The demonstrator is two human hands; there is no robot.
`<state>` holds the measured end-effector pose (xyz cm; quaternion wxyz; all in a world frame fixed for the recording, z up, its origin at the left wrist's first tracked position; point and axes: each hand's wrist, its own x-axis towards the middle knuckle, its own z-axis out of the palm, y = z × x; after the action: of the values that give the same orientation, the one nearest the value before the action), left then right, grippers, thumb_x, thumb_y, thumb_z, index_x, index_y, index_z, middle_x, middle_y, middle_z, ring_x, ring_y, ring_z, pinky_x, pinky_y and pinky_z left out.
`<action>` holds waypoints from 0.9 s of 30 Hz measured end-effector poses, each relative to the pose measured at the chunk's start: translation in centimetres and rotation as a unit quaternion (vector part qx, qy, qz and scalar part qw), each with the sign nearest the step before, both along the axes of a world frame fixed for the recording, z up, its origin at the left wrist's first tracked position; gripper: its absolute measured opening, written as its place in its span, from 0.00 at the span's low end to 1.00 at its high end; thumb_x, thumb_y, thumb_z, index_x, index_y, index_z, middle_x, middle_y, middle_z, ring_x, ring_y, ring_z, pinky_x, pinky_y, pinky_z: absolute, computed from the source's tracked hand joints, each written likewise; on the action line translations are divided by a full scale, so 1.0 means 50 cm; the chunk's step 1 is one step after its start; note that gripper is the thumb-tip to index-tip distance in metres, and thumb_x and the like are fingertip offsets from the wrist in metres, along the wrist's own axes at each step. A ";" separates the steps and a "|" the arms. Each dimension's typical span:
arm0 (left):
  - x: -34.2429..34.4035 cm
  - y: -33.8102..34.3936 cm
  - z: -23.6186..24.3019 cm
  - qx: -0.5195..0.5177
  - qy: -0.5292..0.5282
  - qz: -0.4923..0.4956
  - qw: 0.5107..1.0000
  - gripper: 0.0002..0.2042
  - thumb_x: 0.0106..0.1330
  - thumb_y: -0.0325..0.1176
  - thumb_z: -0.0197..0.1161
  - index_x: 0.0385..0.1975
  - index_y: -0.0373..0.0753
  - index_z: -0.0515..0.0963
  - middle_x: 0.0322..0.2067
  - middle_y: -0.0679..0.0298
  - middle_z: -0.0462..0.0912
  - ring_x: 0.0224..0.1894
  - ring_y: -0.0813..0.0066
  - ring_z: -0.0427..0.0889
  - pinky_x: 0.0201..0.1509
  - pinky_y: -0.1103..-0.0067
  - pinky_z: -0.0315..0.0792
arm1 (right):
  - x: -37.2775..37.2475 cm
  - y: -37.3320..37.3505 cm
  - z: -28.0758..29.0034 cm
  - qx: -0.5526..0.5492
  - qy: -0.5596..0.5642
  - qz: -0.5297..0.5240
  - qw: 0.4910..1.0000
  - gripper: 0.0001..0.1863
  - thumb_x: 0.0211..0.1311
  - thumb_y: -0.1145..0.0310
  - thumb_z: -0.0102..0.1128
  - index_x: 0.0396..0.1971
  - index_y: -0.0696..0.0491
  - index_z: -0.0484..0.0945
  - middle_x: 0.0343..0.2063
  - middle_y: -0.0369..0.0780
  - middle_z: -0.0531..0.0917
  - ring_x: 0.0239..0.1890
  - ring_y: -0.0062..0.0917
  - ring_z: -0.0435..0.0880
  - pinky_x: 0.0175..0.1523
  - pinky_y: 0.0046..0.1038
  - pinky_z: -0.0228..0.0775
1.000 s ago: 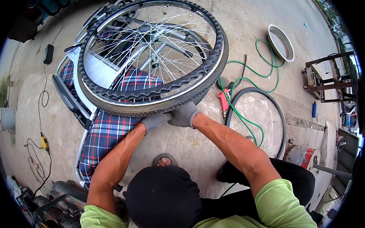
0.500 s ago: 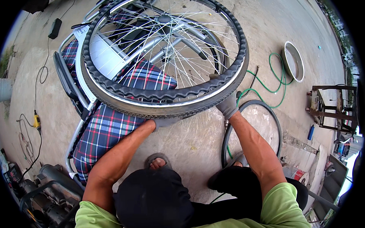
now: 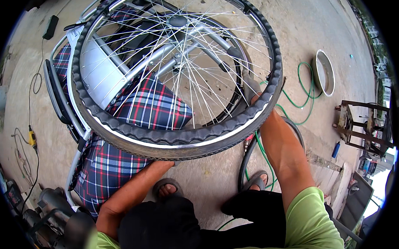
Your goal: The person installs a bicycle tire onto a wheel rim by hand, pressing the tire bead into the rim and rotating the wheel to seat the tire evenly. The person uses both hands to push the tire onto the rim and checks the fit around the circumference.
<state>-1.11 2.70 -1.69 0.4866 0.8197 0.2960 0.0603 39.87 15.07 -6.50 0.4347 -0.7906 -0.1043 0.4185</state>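
Note:
A wheelchair lies on its side with a large spoked wheel [image 3: 187, 140] uppermost, its wavy black handrim facing up. Below it, through the spokes, the silver frame, a second wheel and the plaid seat cloth [image 3: 157, 104] show. My left hand [image 3: 176, 163] reaches beneath the near edge of the upper tyre; only a sliver of grey glove is visible and its fingers are hidden. At the right side, my gloved right hand [image 3: 251, 86] passes under the upper wheel. Seen between the spokes, it appears closed around the lower wheel's edge, partly covered by the rim.
A loose black tyre [image 3: 243, 162] lies by my right foot, with a green hose [image 3: 304, 88] running past it. Farther right are a metal basin [image 3: 324, 73], a rusty stand [image 3: 362, 123] and a blue bottle [image 3: 336, 149]. Dark machinery [image 3: 53, 217] stands at lower left; cables trail beyond.
The upper wheel has shifted nearer and looks larger. My right hand has moved farther in beneath its right side, and my left hand has slipped almost fully out of sight under the near edge.

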 end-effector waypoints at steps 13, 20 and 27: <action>0.000 0.009 0.029 -0.194 -0.012 0.107 0.975 0.22 0.73 0.43 0.51 0.59 0.36 0.75 0.55 0.55 0.80 0.56 0.64 0.79 0.63 0.73 0.72 | 0.005 -0.052 -0.022 -0.002 0.018 -0.033 0.999 0.18 0.64 0.57 0.52 0.40 0.57 0.81 0.42 0.47 0.85 0.45 0.41 0.82 0.55 0.38 0.72; -0.002 0.007 0.038 -0.204 -0.006 0.113 0.972 0.22 0.72 0.43 0.53 0.59 0.35 0.75 0.56 0.55 0.79 0.56 0.63 0.79 0.63 0.72 0.72 | -0.002 -0.073 -0.032 0.003 0.027 -0.048 0.998 0.21 0.64 0.55 0.50 0.40 0.58 0.81 0.42 0.48 0.85 0.46 0.42 0.82 0.55 0.38 0.72; 0.002 0.007 0.040 -0.210 -0.009 0.119 0.970 0.23 0.71 0.43 0.54 0.59 0.35 0.74 0.56 0.54 0.79 0.57 0.63 0.78 0.64 0.72 0.71 | -0.020 -0.099 -0.041 0.005 0.034 -0.065 0.997 0.23 0.65 0.53 0.49 0.40 0.59 0.81 0.41 0.49 0.85 0.46 0.42 0.82 0.55 0.39 0.71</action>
<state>-1.03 3.05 0.29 0.6396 0.6576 0.3933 0.0618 38.88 10.14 -8.52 0.4679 -0.7790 -0.0398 0.4154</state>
